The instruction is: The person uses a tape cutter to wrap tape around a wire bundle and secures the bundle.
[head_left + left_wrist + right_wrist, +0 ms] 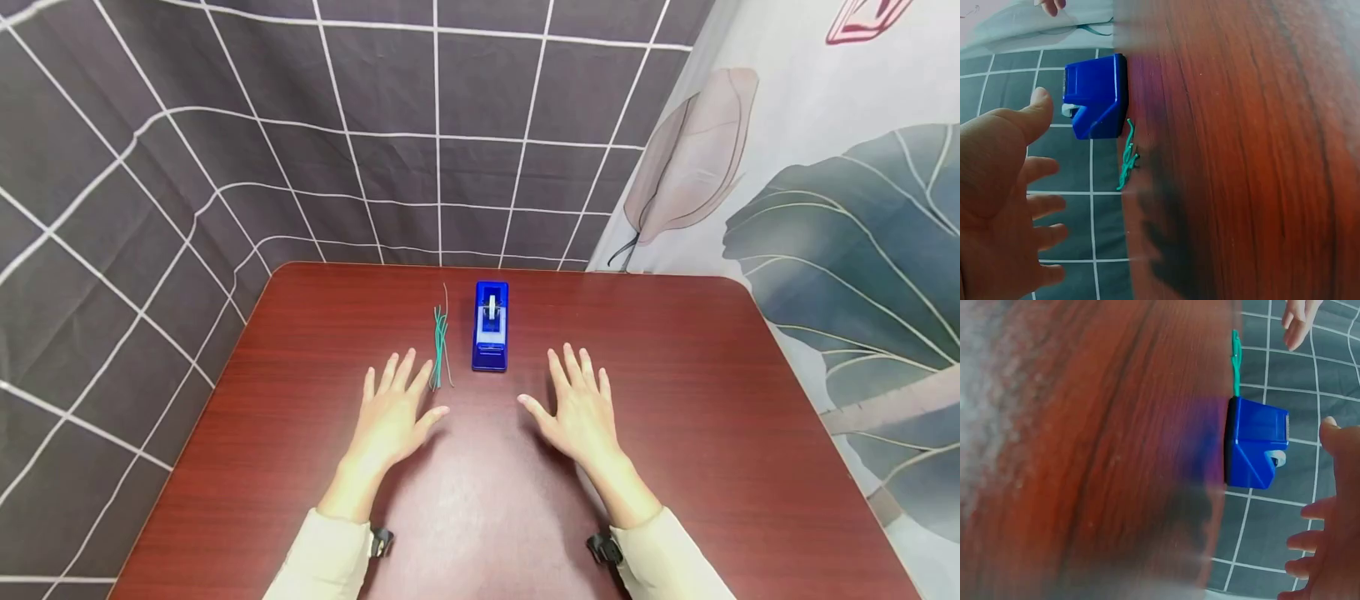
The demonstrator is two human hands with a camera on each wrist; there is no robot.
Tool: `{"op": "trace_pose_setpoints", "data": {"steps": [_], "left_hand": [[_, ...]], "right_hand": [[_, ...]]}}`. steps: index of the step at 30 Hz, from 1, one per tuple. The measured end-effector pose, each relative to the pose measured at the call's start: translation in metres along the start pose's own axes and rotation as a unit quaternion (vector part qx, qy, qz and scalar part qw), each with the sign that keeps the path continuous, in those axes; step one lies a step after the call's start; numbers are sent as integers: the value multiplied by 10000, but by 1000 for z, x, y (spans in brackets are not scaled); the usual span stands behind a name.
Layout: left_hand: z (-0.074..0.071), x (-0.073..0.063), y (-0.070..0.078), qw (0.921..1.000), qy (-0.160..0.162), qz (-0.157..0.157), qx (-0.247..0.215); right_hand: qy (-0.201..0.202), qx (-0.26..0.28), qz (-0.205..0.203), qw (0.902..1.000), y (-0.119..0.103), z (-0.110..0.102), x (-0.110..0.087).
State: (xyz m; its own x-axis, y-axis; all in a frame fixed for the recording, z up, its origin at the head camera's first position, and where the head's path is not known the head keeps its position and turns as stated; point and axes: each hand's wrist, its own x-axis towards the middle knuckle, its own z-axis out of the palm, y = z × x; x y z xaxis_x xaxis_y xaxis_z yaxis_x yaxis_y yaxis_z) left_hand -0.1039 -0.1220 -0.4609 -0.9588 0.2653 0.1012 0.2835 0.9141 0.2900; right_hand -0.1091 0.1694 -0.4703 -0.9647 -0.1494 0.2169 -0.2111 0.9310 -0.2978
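A blue tape dispenser point(491, 340) with a small pale roll stands on the reddish-brown table point(465, 483). Left of it lies a loose bunch of thin green wire-like strands point(439, 346), with one or two greyish ones among them; their exact kind is unclear. My left hand point(388, 423) hovers over the table, fingers spread, its index fingertip close to the strands in the head view. On the other side, my right hand point(583, 417) is also held above the surface with fingers apart, nearest to the dispenser point(1257, 444). Neither hand holds anything.
A dark curtain with a white grid point(390, 167) hangs behind and to the left of the table. To the right hangs a pale leaf-patterned curtain point(795, 83). Black camera mounts point(604, 548) sit at both wrists beside the cream sleeves point(667, 554).
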Motion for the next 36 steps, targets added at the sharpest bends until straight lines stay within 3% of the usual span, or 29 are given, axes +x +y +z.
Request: {"op": "trace_pose_setpoints", "data": {"steps": [11, 36], "left_hand": [[1, 11, 6, 9991, -375, 72, -181], [11, 26, 11, 9968, -462, 376, -536]], "right_hand": [[59, 250, -90, 9996, -2, 5, 10], [201, 738, -124, 9970, -10, 17, 21]]}}
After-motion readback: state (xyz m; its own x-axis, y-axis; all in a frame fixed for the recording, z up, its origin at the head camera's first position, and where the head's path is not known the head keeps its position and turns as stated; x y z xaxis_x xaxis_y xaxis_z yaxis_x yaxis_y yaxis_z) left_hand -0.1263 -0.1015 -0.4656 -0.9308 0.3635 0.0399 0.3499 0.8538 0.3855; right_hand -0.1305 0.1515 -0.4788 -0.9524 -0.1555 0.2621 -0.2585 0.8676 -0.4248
